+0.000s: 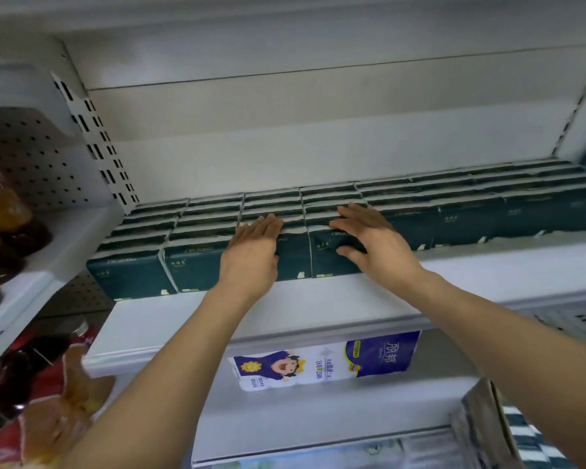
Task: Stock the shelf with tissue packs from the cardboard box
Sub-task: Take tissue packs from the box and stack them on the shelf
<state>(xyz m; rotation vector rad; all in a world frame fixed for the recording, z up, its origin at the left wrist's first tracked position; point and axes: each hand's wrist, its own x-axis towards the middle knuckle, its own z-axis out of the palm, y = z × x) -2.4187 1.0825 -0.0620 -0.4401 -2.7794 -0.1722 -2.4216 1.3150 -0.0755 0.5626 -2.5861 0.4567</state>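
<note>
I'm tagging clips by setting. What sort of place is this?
Most likely a shop aisle: white slotted shelving, rows of identical dark green tissue packs, and a printed paper-roll bundle on the shelf below.

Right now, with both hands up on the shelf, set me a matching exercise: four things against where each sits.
Things
1. tissue packs
2. roll pack
3. bottles
4. box

Places
a. bottom right corner of the view
b. neighbouring shelving on the left
c. in rows on the shelf, under the left hand and right hand
d. one level below the hands

Pairs: 1-c, 2-d, 3-b, 4-a
</note>
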